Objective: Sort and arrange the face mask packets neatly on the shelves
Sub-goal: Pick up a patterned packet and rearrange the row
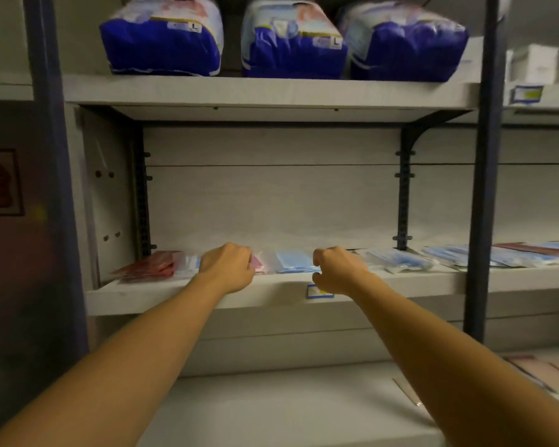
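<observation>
Face mask packets lie in a row on the middle shelf. At the far left sits a pile of red packets, with a clear packet beside it. My left hand has its fingers curled on the left edge of a pink packet. A blue packet lies in the middle, and my right hand pinches its right edge between thumb and fingers. More blue packets are spread out to the right, partly hidden behind my right hand.
Three bulky blue and white packs fill the upper shelf. A dark upright post splits off the right bay, where further blue and red packets lie. A price label is stuck on the shelf's front edge. A lower shelf juts out below my arms.
</observation>
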`<state>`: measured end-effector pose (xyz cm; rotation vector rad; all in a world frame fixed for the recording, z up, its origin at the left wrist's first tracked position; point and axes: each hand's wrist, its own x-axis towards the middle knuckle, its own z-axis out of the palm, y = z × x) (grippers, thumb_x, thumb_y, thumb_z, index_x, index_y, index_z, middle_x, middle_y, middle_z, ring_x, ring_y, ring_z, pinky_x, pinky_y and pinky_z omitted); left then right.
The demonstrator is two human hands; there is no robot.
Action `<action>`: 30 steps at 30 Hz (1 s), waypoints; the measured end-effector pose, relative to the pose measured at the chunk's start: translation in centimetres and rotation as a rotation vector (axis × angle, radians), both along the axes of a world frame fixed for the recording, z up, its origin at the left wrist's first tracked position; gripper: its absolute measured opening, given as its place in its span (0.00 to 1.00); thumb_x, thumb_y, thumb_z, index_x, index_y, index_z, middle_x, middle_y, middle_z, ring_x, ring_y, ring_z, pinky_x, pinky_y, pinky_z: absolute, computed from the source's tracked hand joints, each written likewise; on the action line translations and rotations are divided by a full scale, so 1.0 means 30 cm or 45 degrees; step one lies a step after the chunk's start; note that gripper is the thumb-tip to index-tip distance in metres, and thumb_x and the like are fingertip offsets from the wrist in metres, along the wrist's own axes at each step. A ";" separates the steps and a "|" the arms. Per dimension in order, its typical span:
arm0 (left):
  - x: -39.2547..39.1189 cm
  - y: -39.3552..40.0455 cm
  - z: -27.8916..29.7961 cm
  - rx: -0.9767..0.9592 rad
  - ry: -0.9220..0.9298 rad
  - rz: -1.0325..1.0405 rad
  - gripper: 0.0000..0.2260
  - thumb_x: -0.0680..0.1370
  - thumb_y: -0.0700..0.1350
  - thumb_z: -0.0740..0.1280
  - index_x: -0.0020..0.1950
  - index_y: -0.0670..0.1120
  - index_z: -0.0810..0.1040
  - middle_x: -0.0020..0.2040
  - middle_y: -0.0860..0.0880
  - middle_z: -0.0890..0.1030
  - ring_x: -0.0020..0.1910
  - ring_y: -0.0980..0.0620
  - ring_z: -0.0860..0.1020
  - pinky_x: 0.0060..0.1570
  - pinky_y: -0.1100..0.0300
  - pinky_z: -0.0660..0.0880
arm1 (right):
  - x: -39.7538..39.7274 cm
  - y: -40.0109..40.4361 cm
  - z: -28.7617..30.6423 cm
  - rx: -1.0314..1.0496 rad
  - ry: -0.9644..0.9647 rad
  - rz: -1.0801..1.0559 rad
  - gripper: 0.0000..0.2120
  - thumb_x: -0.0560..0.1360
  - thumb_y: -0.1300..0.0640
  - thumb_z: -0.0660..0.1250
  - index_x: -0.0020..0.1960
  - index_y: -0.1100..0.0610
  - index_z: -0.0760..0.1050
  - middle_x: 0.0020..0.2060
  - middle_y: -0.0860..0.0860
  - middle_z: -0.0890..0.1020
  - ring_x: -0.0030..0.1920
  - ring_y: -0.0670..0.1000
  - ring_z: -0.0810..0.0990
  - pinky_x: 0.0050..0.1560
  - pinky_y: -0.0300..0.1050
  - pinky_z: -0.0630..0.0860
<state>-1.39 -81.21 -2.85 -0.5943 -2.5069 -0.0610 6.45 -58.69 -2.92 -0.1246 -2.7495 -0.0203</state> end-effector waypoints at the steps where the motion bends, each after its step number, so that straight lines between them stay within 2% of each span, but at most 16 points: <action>1: 0.014 0.025 -0.004 -0.005 -0.013 -0.022 0.12 0.80 0.51 0.61 0.60 0.52 0.80 0.58 0.47 0.81 0.52 0.44 0.80 0.45 0.55 0.75 | 0.025 0.026 -0.001 0.004 -0.006 -0.014 0.16 0.77 0.55 0.65 0.63 0.56 0.73 0.57 0.56 0.79 0.51 0.58 0.79 0.51 0.53 0.80; 4: 0.051 0.108 -0.020 -0.006 -0.060 -0.084 0.12 0.80 0.50 0.61 0.60 0.51 0.79 0.58 0.46 0.81 0.52 0.43 0.80 0.48 0.54 0.78 | 0.091 0.113 -0.009 0.030 -0.017 -0.067 0.15 0.78 0.55 0.65 0.64 0.56 0.73 0.55 0.56 0.79 0.51 0.58 0.79 0.51 0.52 0.80; 11: 0.118 0.388 -0.049 0.001 -0.126 -0.133 0.12 0.78 0.47 0.62 0.59 0.50 0.80 0.59 0.47 0.80 0.53 0.43 0.79 0.46 0.56 0.74 | 0.200 0.359 -0.047 -0.022 -0.022 -0.143 0.16 0.78 0.55 0.65 0.64 0.55 0.72 0.55 0.53 0.78 0.49 0.53 0.79 0.51 0.49 0.81; 14: 0.159 0.519 -0.060 -0.014 -0.150 -0.159 0.11 0.78 0.45 0.62 0.58 0.49 0.80 0.58 0.46 0.80 0.53 0.43 0.80 0.47 0.55 0.77 | 0.248 0.486 -0.052 -0.028 -0.030 -0.156 0.16 0.78 0.55 0.67 0.64 0.55 0.72 0.54 0.53 0.78 0.50 0.53 0.78 0.53 0.49 0.80; 17: 0.203 0.666 -0.069 -0.027 -0.146 -0.196 0.11 0.79 0.45 0.60 0.59 0.48 0.79 0.58 0.46 0.80 0.52 0.43 0.79 0.49 0.54 0.78 | 0.302 0.627 -0.049 0.000 -0.054 -0.158 0.16 0.78 0.55 0.66 0.65 0.55 0.71 0.56 0.54 0.78 0.49 0.53 0.76 0.49 0.45 0.77; 23: 0.301 0.975 -0.054 -0.007 -0.133 -0.223 0.14 0.79 0.44 0.60 0.62 0.48 0.78 0.61 0.46 0.79 0.56 0.43 0.78 0.49 0.53 0.76 | 0.400 0.908 -0.057 0.033 -0.055 -0.185 0.13 0.77 0.54 0.67 0.61 0.54 0.72 0.53 0.54 0.79 0.49 0.53 0.79 0.52 0.51 0.82; 26: 0.354 1.119 -0.063 0.009 -0.145 -0.248 0.14 0.79 0.44 0.60 0.63 0.49 0.78 0.60 0.46 0.79 0.54 0.45 0.79 0.44 0.54 0.75 | 0.439 1.045 -0.051 0.053 -0.059 -0.195 0.15 0.77 0.53 0.68 0.63 0.54 0.73 0.56 0.54 0.80 0.52 0.55 0.80 0.53 0.52 0.81; 30: 0.402 1.271 -0.082 0.049 -0.194 -0.291 0.16 0.78 0.43 0.60 0.65 0.51 0.78 0.59 0.46 0.80 0.52 0.45 0.79 0.45 0.56 0.76 | 0.476 1.208 -0.060 0.048 -0.053 -0.205 0.17 0.79 0.54 0.68 0.66 0.55 0.72 0.60 0.54 0.79 0.54 0.54 0.79 0.56 0.48 0.80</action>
